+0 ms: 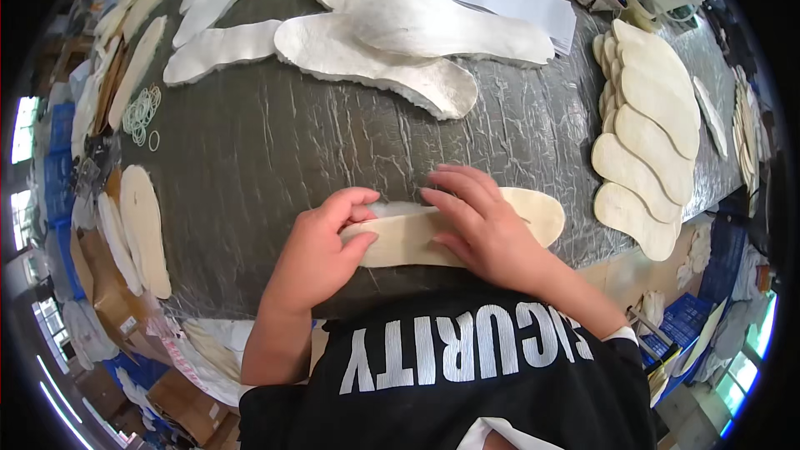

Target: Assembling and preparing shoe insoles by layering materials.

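Note:
A cream-coloured shoe insole (402,240) lies lengthwise in front of me, near the table's front edge. A strip of white fleece (392,209) shows along its far side. At the insole's left end, my left hand (321,242) is closed, its thumb on top and its fingers curled at the far edge. My right hand (492,229) rests across the middle and right part with fingers spread, the thumb on the surface and the fingertips reaching toward the far side. The palm hides part of the insole.
White fleece insoles (375,58) lie in a loose heap at the back, over white paper sheets (508,4). Overlapping cream insoles (642,133) are stacked at right. Rubber bands (142,111) and another insole (145,229) sit at left. Dark wrinkled sheeting (242,150) covers the table.

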### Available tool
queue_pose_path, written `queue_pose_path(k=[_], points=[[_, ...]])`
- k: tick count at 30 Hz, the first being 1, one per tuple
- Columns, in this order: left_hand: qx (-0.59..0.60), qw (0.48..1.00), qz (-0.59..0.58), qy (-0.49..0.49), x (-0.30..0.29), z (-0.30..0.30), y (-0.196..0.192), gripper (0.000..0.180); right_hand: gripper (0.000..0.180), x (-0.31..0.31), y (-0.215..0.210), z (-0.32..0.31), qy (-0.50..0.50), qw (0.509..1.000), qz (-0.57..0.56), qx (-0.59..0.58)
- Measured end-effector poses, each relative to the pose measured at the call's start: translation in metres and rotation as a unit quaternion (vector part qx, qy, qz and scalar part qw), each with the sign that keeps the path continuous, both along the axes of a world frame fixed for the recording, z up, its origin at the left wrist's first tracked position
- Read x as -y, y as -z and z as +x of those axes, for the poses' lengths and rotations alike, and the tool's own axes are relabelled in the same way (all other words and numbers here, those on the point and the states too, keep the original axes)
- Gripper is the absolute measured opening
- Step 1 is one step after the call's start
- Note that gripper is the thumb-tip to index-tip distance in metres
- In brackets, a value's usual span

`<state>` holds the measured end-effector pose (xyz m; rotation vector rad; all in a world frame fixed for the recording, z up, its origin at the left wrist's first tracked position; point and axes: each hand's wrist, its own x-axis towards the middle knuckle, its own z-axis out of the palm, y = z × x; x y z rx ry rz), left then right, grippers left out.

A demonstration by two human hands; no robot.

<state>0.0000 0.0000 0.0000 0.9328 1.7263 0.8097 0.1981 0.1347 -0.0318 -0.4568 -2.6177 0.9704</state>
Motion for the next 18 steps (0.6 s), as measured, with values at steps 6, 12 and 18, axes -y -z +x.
queue_pose_path(k=[6,12,18], points=[[0.137,0.963,0.142,-0.185,-0.005,0.0,0.01,0.02,0.029,0.001,-0.002,-0.023,0.005,0.98,-0.19,-0.054],[0.132,0.973,-0.054,-0.181,0.014,-0.013,0.029,0.022,0.013,-0.005,0.009,-0.01,-0.011,0.907,-0.406,-0.109],[0.182,0.972,-0.119,-0.092,0.003,-0.006,0.032,0.016,0.015,-0.001,0.001,-0.006,0.002,0.874,-0.476,-0.096]])
